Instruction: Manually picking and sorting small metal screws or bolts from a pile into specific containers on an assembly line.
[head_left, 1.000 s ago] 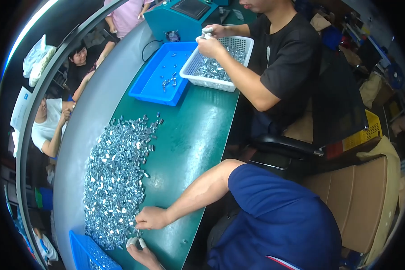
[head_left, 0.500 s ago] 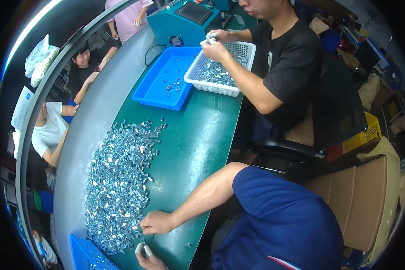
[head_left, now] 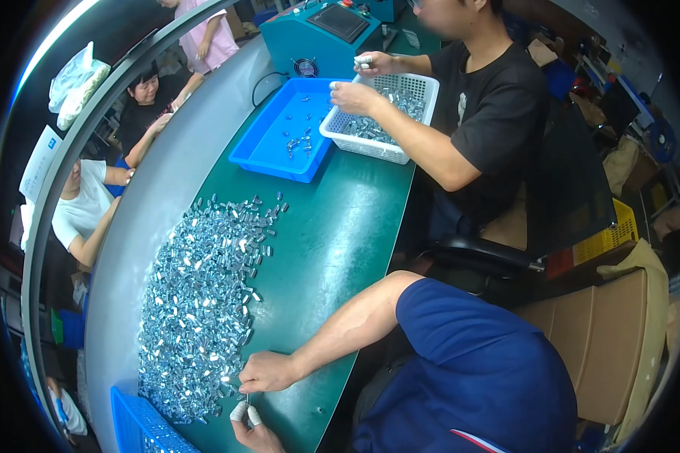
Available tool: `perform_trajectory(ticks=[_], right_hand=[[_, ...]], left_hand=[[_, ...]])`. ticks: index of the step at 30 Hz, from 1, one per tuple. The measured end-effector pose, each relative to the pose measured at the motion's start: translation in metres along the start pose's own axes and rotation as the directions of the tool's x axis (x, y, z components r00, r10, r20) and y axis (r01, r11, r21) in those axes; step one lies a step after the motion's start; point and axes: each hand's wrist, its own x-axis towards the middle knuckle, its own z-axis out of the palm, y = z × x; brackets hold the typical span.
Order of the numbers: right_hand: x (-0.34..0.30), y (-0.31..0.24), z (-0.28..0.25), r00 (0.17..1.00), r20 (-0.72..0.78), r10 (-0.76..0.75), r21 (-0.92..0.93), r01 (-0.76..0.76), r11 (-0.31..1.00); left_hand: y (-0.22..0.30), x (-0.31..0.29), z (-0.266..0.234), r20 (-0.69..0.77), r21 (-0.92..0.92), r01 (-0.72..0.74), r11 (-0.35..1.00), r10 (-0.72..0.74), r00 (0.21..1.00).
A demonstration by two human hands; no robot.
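Observation:
A large heap of small shiny metal pieces (head_left: 196, 317) covers the left part of the green table. At its near right edge, my right hand (head_left: 270, 372) is closed in a pinch on a thin, pin-like metal rod (head_left: 248, 399) that points down. Just below, my left hand (head_left: 254, 432) has white covers on its thumb and finger. Those covered tips close around the rod's lower end. Whatever small piece may sit between them is too hidden to make out.
A blue tray (head_left: 243, 157) with a few pieces stands farther up the table. Beside it, a co-worker handles pieces over a white basket (head_left: 389, 153). A blue basket (head_left: 121, 415) is at the lower left, and a teal machine (head_left: 279, 45) at the back.
The co-worker's hands have come apart over the white basket. My two hands stay together in nearly the same place, and the whole view has shifted slightly.

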Motion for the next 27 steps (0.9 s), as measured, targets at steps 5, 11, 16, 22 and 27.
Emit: perform_trajectory(ticks=[5, 11, 16, 22, 27], right_hand=[[-0.002, -0.008, 0.010, 0.991, 0.132, -0.002, -0.044, 0.008, 0.999], [-0.004, 0.002, 0.014, 0.994, 0.104, -0.021, 0.023, 0.019, 1.000], [-0.002, -0.010, -0.001, 0.985, 0.145, 0.091, -0.017, -0.089, 0.996], [-0.005, -0.017, 0.010, 0.986, 0.161, -0.036, 0.038, 0.030, 0.999], [-0.009, -0.018, 0.009, 0.984, 0.160, -0.074, 0.062, 0.065, 0.996]], left_hand=[[-0.016, -0.007, 0.003, 0.037, -0.008, 0.057, 0.998, -0.057, 0.998], [-0.011, 0.000, 0.004, -0.016, 0.014, -0.048, 0.999, 0.048, 0.999], [-0.003, 0.003, 0.000, 0.016, 0.000, -0.023, 1.000, 0.023, 1.000], [-0.003, -0.010, -0.016, 0.001, -0.040, 0.076, 0.996, -0.076, 0.997], [-0.003, -0.013, -0.019, 0.064, -0.033, 0.074, 0.997, -0.072, 0.995]])
